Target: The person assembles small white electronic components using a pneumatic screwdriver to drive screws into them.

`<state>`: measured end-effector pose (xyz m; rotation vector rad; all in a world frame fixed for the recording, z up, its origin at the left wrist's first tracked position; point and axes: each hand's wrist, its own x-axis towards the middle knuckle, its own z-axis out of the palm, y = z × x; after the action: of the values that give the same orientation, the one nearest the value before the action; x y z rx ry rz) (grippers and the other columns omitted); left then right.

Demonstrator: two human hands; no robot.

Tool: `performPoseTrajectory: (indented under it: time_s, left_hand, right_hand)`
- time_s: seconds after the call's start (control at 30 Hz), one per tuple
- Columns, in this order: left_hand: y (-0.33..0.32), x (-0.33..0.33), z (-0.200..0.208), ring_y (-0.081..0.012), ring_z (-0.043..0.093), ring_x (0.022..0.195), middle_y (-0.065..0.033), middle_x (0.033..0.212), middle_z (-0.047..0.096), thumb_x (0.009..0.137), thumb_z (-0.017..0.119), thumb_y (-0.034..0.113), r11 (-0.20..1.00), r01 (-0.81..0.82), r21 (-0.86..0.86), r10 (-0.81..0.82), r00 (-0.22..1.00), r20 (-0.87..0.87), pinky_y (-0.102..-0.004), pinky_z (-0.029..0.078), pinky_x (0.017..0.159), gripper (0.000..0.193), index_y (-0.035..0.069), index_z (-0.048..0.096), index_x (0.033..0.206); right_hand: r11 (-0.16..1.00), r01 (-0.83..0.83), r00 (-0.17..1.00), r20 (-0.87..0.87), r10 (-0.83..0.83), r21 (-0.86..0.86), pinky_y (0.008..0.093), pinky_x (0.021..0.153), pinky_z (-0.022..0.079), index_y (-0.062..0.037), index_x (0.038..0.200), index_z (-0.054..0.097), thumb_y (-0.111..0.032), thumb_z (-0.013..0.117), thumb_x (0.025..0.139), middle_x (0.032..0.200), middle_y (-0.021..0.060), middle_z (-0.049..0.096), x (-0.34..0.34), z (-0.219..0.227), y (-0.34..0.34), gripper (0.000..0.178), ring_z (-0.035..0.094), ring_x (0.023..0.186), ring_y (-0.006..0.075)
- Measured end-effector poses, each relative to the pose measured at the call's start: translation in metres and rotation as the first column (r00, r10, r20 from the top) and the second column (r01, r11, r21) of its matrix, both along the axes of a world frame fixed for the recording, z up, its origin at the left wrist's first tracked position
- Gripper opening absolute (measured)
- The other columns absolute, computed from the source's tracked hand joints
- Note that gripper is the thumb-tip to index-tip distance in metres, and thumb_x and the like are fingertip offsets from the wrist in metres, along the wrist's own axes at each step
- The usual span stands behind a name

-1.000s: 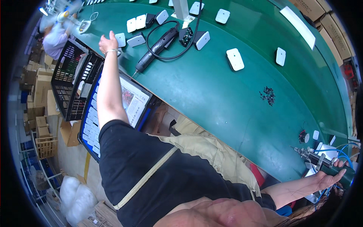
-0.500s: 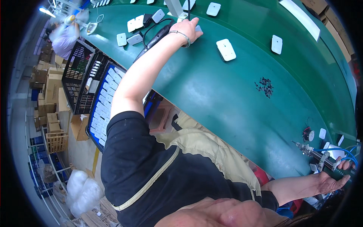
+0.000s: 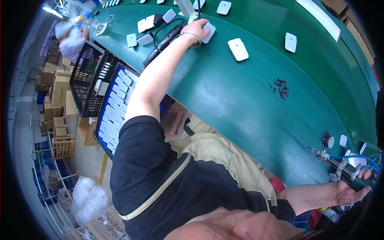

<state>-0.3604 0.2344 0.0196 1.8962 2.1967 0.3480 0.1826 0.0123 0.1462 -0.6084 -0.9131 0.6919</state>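
My left hand (image 3: 195, 31) reaches across the green bench to the foot of a white post (image 3: 187, 9). Its fingers are closed on the edge of a white rounded plate (image 3: 209, 33). A black cylindrical tool with a cord, likely an electric screwdriver (image 3: 163, 43), lies beside that wrist. At the far right my right hand (image 3: 354, 192) rests by a metal air cylinder (image 3: 340, 165) with blue hoses. Its thumb and fingers are apart, with a dark green surface between them; the fingertips are partly in shadow.
Several white plates lie about, one (image 3: 238, 49) mid-bench and another (image 3: 291, 42) further right. A pile of small dark screws (image 3: 281, 89) sits on the bench (image 3: 224, 100). A blue-lined tray (image 3: 105, 140) of white plates and a black crate (image 3: 85, 80) stand left. Another person (image 3: 73, 46) works far left.
The white plate at my left hand shows more fully beside the fingers now, and the hand has turned slightly. The view has shifted a little; my right hand stays by the air cylinder.
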Motion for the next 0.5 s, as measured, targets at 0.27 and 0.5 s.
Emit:
performPoseTrajectory:
  time_s: [0.27, 0.5]
  left_hand:
    - [-0.063, 0.008, -0.016, -0.0304, 0.057, 0.087, -0.0103, 0.103, 0.053, 0.086, 0.047, 0.016, 0.987, -0.071, -0.146, 0.141, -0.061, 0.988, -0.0402, 0.051, 0.072, 0.034, 0.008, 0.039, 0.118]
    - [-0.082, -0.002, -0.028, -0.0219, 0.058, 0.076, -0.0062, 0.094, 0.055, 0.081, 0.047, 0.012, 0.991, -0.134, -0.031, 0.028, -0.021, 0.999, -0.034, 0.048, 0.061, 0.036, 0.011, 0.043, 0.117]
  right_hand:
    - [0.999, -0.052, 0.998, 0.022, 0.052, 0.013, 0.0384, 0.088, 0.036, 0.0014, 0.112, 0.036, -0.016, 0.055, 0.077, 0.086, 0.0094, 0.041, -0.002, 0.003, 0.002, 0.043, 0.041, 0.074, 0.0173]
    - [0.992, -0.121, 0.993, -0.011, 0.121, 0.027, 0.0363, 0.082, 0.038, 0.008, 0.102, 0.045, -0.025, 0.054, 0.081, 0.086, 0.0118, 0.051, -0.032, 0.014, 0.012, 0.04, 0.045, 0.073, 0.0169]
